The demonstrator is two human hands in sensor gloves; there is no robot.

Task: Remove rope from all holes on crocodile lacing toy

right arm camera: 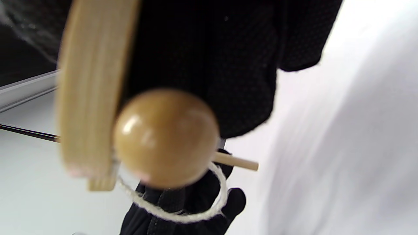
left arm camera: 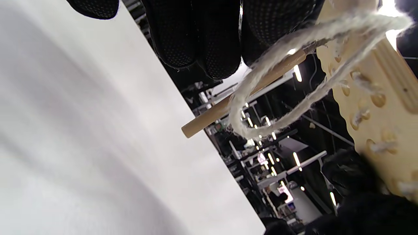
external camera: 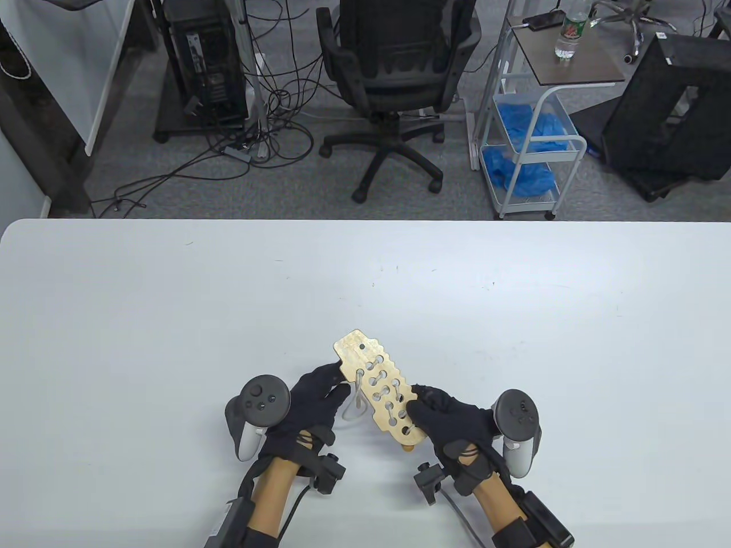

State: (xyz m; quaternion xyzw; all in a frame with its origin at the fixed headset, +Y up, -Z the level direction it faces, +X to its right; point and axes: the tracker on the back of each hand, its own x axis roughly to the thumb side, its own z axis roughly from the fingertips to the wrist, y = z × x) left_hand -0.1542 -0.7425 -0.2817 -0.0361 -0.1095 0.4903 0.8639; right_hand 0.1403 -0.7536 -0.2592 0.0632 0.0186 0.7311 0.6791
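Note:
The wooden crocodile lacing board (external camera: 374,383) is held slightly above the table between both hands, with white rope threaded through several of its holes. My right hand (external camera: 418,403) grips its near right edge, thumb on top. My left hand (external camera: 333,390) is at the board's left edge and pinches the wooden needle (left arm camera: 225,106) on the rope's end. From there a slack rope loop (external camera: 350,406) hangs down; the same rope loop (left arm camera: 261,98) shows in the left wrist view. A round wooden bead (right arm camera: 166,137) sits under the board's near end (right arm camera: 91,91).
The white table (external camera: 171,342) stretches wide on all sides of the hands. Beyond its far edge stand an office chair (external camera: 394,74), a wire cart (external camera: 531,142) with blue items and a computer tower (external camera: 205,57).

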